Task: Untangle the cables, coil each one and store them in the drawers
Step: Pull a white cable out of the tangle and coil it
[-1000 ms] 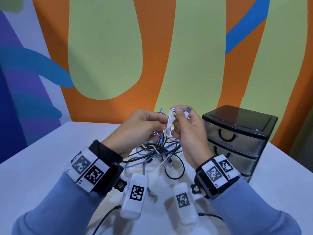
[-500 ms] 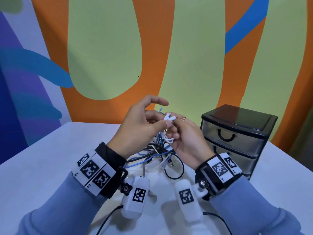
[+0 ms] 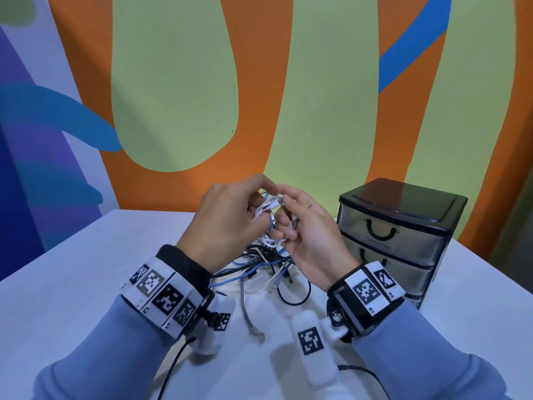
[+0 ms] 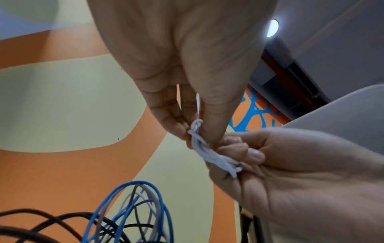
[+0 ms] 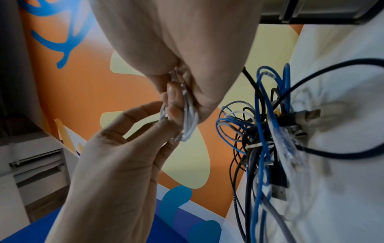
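A thin white cable [image 3: 269, 205], gathered into small loops, hangs between both hands above the table. My left hand [image 3: 253, 203] pinches one end of the bundle between thumb and fingertips [image 4: 176, 129]. My right hand [image 3: 285, 220] has its fingers curled round the other loops [image 5: 190, 121]. Below the hands a tangle of blue, black, white and grey cables [image 3: 259, 264] lies on the white table [image 3: 72, 269]. A small black-topped drawer unit [image 3: 403, 203] with three translucent drawers, all shut, stands just right of my right hand.
A grey cable with a clear network plug [image 3: 255, 332] trails toward me from the tangle. A black loop [image 3: 297, 298] lies beside my right wrist. The painted wall [image 3: 173, 96] rises right behind the table's far edge.
My left index finger, raised half a second ago, has come down onto the white cable. The right hand has rolled so the loops lie across its fingers. The tangle has not moved.
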`<act>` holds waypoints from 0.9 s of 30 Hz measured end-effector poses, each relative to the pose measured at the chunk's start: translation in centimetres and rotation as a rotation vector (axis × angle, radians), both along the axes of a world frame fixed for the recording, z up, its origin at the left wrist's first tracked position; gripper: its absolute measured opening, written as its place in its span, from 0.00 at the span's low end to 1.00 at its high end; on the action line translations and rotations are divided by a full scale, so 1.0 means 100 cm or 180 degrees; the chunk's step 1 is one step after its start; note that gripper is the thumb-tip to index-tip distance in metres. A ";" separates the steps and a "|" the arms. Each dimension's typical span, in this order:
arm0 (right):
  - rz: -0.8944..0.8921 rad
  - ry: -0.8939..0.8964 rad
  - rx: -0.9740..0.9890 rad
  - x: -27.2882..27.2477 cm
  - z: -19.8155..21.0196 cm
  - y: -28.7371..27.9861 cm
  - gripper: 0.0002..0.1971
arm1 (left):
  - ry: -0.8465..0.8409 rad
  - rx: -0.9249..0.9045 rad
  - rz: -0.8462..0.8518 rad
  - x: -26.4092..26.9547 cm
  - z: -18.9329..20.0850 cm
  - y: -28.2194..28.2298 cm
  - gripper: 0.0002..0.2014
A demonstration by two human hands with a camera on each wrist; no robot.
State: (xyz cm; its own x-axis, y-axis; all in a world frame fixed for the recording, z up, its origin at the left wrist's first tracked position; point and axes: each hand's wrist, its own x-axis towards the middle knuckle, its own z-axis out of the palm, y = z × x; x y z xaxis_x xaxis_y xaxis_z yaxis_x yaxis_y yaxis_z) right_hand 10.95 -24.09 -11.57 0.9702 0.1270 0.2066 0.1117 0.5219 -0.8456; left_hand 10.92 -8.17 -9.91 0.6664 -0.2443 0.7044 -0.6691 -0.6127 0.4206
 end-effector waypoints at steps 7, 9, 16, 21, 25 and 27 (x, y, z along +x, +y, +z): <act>0.0143 0.0140 0.0064 0.001 -0.001 -0.002 0.15 | -0.0903 0.0490 0.0129 0.002 -0.001 0.002 0.12; 0.0232 0.0180 0.0179 0.000 0.002 -0.004 0.12 | -0.1070 0.0520 0.0136 0.002 -0.002 0.001 0.11; 0.0179 0.0082 0.0266 -0.007 0.009 -0.002 0.12 | -0.1227 0.0646 0.0206 0.000 -0.001 0.001 0.08; 0.0182 0.0060 -0.0184 -0.009 0.004 0.001 0.18 | -0.1281 0.0929 0.0470 0.002 0.001 0.007 0.08; 0.0101 0.0114 -0.0153 -0.007 0.003 0.002 0.12 | -0.1214 0.0804 0.0480 -0.001 -0.001 0.005 0.12; -0.0001 0.0114 -0.0172 -0.006 0.003 0.002 0.11 | -0.1035 0.0401 0.0467 -0.002 -0.002 0.001 0.11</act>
